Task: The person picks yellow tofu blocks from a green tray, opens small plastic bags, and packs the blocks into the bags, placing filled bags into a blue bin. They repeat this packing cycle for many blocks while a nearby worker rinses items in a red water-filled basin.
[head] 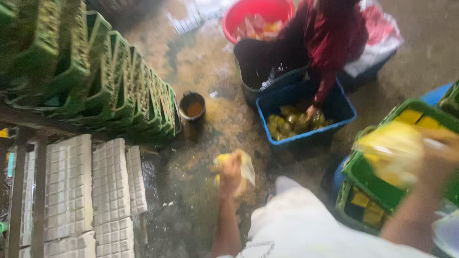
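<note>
Left hand (230, 173) is gripping a small clear plastic pouch of yellow filling (245, 168), centre frame above wet floor. Right hand (437, 155), blurred, is clutching a similar yellow-filled pouch (393, 152) at 3 o'clock over the green plastic crate (370, 184). Another person's hand (313, 112) is reaching into the blue plastic tub (345, 102) at 1 o'clock.

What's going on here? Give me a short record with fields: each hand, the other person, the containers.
Left hand: grips a yellow bag over the wet floor
Right hand: blurred, holds a yellow packet over the green crate
Other person: crouched, one hand in the blue tub
Nearby: stacked green crates, red basin, small pot
</note>
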The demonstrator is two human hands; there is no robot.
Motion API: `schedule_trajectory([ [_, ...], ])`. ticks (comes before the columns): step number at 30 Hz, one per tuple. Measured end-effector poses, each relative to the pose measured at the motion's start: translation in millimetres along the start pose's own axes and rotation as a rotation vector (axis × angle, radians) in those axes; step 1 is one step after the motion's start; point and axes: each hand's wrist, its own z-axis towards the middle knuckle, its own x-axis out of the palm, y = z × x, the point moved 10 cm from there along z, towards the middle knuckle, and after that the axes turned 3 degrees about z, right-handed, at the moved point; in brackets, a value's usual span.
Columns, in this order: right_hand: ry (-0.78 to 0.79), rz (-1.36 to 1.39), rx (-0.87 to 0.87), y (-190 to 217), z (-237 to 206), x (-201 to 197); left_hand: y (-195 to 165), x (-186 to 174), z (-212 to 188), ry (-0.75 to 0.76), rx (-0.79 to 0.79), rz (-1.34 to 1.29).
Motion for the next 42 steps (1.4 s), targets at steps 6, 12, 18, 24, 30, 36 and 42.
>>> schedule_trajectory([
  [6, 0.71, 0.995, 0.217, 240, -65, 200, 49, 6, 125, 0.136, -0.497, -0.806],
  [12, 1.406, 0.553, -0.135, 429, -150, 404, 36, 76, 249, 0.281, 0.279, 0.13],
  [18, 1.425, 0.687, -0.258, 516, -160, 578, 116, 82, 357, 0.395, 0.421, 0.166],
  [24, 0.738, 0.568, -0.53, 554, -87, 714, 314, 27, 448, -0.154, -0.239, -0.354],
  [30, 0.75, 0.509, -0.129, 528, -3, 886, 561, 51, 485, -0.201, -0.906, -0.441],
  [36, 0.662, 0.346, 0.187, 514, 125, 1024, 647, 39, 714, 0.05, -0.678, -0.339],
  [42, 0.479, 0.029, 0.081, 494, 264, 1177, 691, 52, 910, -0.086, -0.69, -0.335],
])
